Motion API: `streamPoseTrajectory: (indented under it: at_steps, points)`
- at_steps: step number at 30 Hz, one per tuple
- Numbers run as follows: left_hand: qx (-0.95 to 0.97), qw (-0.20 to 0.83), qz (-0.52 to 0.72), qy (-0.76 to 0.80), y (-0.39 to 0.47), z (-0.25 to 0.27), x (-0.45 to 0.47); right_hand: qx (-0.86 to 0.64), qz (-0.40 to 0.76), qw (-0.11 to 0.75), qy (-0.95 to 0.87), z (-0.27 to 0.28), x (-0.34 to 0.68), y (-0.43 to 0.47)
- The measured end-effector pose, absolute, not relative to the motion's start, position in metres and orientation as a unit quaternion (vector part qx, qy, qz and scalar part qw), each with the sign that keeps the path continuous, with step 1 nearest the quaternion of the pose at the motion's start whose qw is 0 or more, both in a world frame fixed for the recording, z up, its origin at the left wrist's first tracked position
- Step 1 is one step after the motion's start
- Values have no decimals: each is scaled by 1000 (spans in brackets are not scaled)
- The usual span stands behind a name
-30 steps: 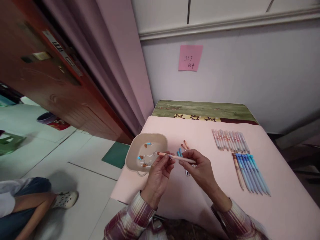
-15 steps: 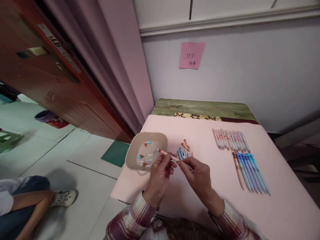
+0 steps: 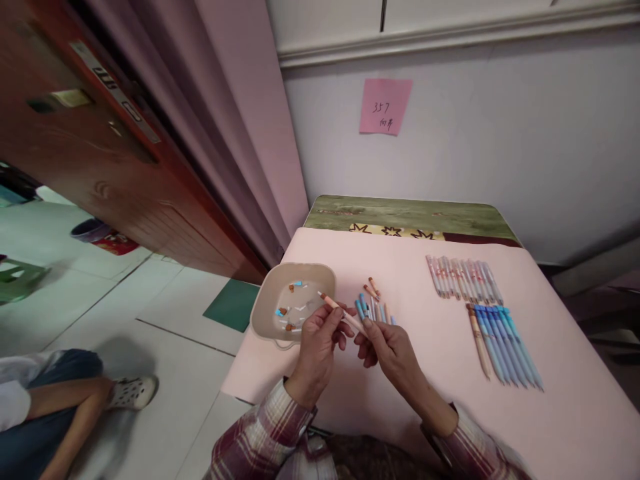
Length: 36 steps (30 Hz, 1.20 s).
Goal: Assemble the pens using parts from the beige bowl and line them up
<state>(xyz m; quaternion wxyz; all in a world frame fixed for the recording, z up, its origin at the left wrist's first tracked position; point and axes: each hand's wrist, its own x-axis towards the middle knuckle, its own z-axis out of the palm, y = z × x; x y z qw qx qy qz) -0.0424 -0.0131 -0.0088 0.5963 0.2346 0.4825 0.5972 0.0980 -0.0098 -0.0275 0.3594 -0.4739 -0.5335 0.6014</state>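
Between my two hands is a slim peach pen (image 3: 353, 322) with a brown band near its pale upper end. My left hand (image 3: 319, 340) pinches its upper part beside the bin's rim. Lower down, the fingers of my right hand (image 3: 393, 350) close on the other end. Beyond my hands lie loose blue and pale pen parts (image 3: 373, 308) and brown-ended pieces (image 3: 372, 288). A beige bin (image 3: 265, 317) at the left holds small brown, blue and white pieces (image 3: 283, 312).
To the right lie a row of clear-barrelled pens (image 3: 463, 279) and a row of blue pens (image 3: 503, 347) with peach ones at its left end. A pink note (image 3: 385, 107) is on the wall. At lower left, a seated person's leg (image 3: 70, 400) shows.
My right hand has shifted its grip, turning so its fingers curl below the pen's lower end. The pen tilts a little more steeply. My left hand stays nearly in place.
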Motion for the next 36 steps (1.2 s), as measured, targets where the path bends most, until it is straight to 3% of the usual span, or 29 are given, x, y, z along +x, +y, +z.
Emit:
streamPoseTrajectory:
  at_steps: [3, 9, 17, 19, 25, 31, 36]
  points:
    - [238, 599, 594, 482, -12, -10, -44, -457, 648, 345, -503, -31, 97, -7]
    - [244, 590, 587, 498, -9, -12, -45, -481, 574, 394, -533, -30, 97, -2]
    - [253, 642, 538, 484, -6, -5, -50, -398, 803, 290, -336, -24, 95, -4]
    - [253, 638, 536, 491, -6, -5, -50, -401, 794, 287, -357, -28, 95, -3]
    - [290, 606, 531, 516, -8, -12, -48, -471, 623, 377, -498, -39, 99, 1]
    - [327, 606, 518, 507, -13, -14, -48, -401, 739, 325, -433, -33, 99, -2]
    - [325, 595, 515, 525, -15, -15, -48, -417, 696, 353, -465, -42, 96, -4]
